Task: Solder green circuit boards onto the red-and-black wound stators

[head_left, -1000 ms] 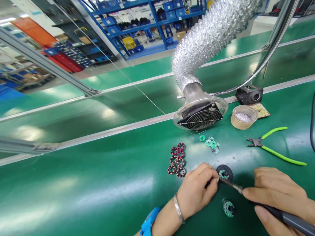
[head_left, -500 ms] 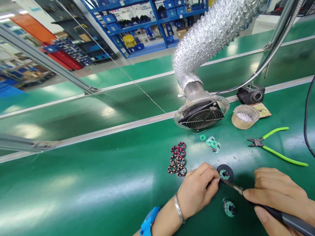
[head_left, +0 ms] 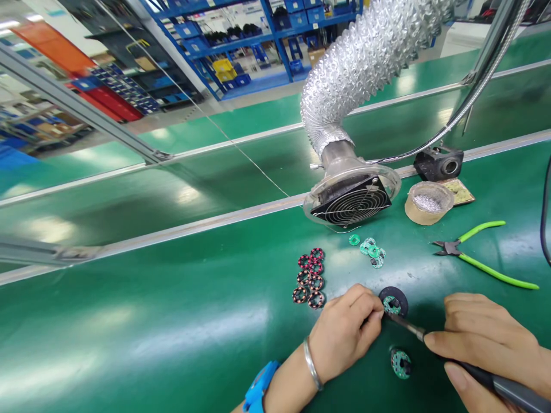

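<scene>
My right hand (head_left: 491, 344) is closed around a soldering iron (head_left: 482, 373), whose tip meets the edge of a small round green circuit board (head_left: 391, 304). That board sits on a black ring-shaped base (head_left: 400, 293). My left hand (head_left: 348, 330) pinches at the board's left edge, close to the iron's tip; what lies between its fingertips is too small to make out. Nearer to me lies a second round circuit board (head_left: 401, 363) with a black part on it. Beyond my left hand are several wound copper coils (head_left: 315, 281) and a small group of green boards (head_left: 373, 251).
Green-handled cutters (head_left: 451, 248) lie open at the right. Behind them stand a round tub of silvery bits (head_left: 426, 206), a yellow sponge (head_left: 460, 191) and a black iron holder (head_left: 439, 165). A fume extractor (head_left: 355, 203) on a foil duct hangs over the bench. A black cable (head_left: 546, 212) runs at the right edge.
Both hands and the iron stay almost still at the board. The black cable at the right edge has shifted a little to the right.
</scene>
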Motion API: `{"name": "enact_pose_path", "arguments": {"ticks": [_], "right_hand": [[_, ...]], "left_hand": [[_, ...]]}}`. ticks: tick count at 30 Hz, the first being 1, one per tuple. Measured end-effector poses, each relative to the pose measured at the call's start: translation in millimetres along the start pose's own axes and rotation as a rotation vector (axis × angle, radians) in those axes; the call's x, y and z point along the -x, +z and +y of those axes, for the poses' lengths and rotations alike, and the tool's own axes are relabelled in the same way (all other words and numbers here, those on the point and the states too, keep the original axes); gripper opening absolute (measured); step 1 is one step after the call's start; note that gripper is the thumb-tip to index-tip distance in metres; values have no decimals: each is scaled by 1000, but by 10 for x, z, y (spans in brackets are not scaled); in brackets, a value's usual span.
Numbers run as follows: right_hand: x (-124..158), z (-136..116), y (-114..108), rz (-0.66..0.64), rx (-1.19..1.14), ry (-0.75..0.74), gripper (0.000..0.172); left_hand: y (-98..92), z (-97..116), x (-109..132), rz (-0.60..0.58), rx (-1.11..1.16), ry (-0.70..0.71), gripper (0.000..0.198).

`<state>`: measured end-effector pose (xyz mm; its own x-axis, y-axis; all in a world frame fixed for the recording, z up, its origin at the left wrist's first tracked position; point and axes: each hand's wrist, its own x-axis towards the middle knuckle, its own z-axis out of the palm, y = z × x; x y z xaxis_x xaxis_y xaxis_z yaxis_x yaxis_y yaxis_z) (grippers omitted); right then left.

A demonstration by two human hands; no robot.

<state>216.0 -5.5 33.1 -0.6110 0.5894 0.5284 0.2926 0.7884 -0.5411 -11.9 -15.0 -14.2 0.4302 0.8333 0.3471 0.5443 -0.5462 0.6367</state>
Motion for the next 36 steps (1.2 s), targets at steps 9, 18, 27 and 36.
{"name": "enact_pose_path", "arguments": {"ticks": [9, 18, 27, 36], "right_hand": [[-29, -20, -32, -33, 37, -5, 26], [41, -2, -52, -9, 22, 9, 27], [-6, 41, -101, 50, 31, -31, 25], [-86, 273, 322, 104, -24, -20, 28]], "left_hand": [[3, -6, 8, -6, -8, -3, 10], [-9, 5, 3, -3, -9, 6, 10], [-6, 2, 2, 1, -19, 7, 11], [3, 1, 12, 5, -49, 13, 12]]}}
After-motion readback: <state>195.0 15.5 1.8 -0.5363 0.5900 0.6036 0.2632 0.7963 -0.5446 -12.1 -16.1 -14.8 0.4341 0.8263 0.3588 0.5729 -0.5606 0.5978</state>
